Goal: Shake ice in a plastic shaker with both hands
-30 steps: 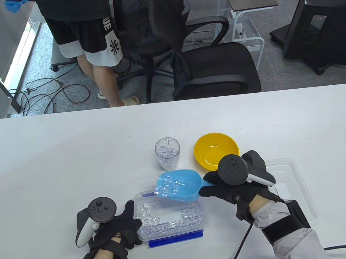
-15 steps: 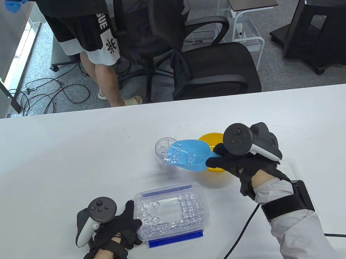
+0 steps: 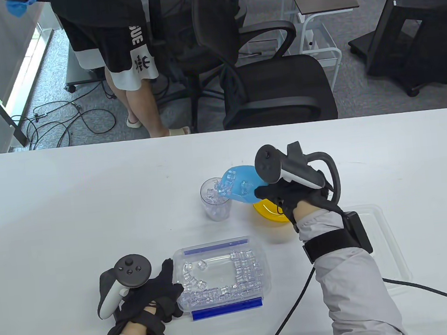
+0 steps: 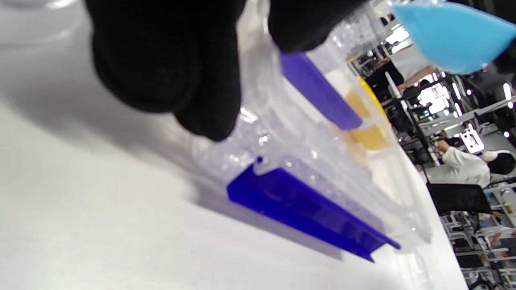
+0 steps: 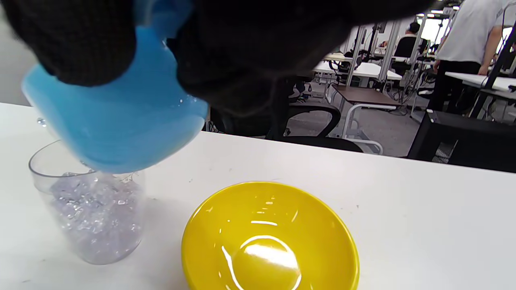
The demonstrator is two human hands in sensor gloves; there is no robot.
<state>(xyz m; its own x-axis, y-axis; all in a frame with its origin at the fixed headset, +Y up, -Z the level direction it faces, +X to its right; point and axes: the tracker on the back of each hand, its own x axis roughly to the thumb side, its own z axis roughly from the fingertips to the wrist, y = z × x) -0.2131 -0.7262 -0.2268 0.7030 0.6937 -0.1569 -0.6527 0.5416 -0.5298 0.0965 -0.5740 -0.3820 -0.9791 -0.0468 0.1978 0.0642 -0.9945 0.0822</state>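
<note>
A clear plastic shaker cup [image 3: 216, 204] stands mid-table, partly filled with ice; it also shows in the right wrist view [image 5: 90, 205]. My right hand [image 3: 286, 196] grips the handle of a blue scoop [image 3: 239, 183] and tips it over the cup's rim, ice sliding at its lip. The scoop's underside shows in the right wrist view [image 5: 117, 125]. My left hand [image 3: 157, 294] rests against the left end of a clear ice container [image 3: 260, 275] with blue clips; its fingers [image 4: 161, 68] touch the container's wall [image 4: 282, 133].
A yellow bowl [image 3: 270, 212] sits just right of the cup, under my right hand, and shows empty in the right wrist view [image 5: 270, 237]. A clear lid [image 3: 386, 238] lies at the right. A cable [image 3: 440, 292] trails from my right arm. Chairs and a standing person are beyond the far edge.
My right hand carried the loaded scoop up from the ice container to the cup and tilted it over the rim. The left hand has not moved.
</note>
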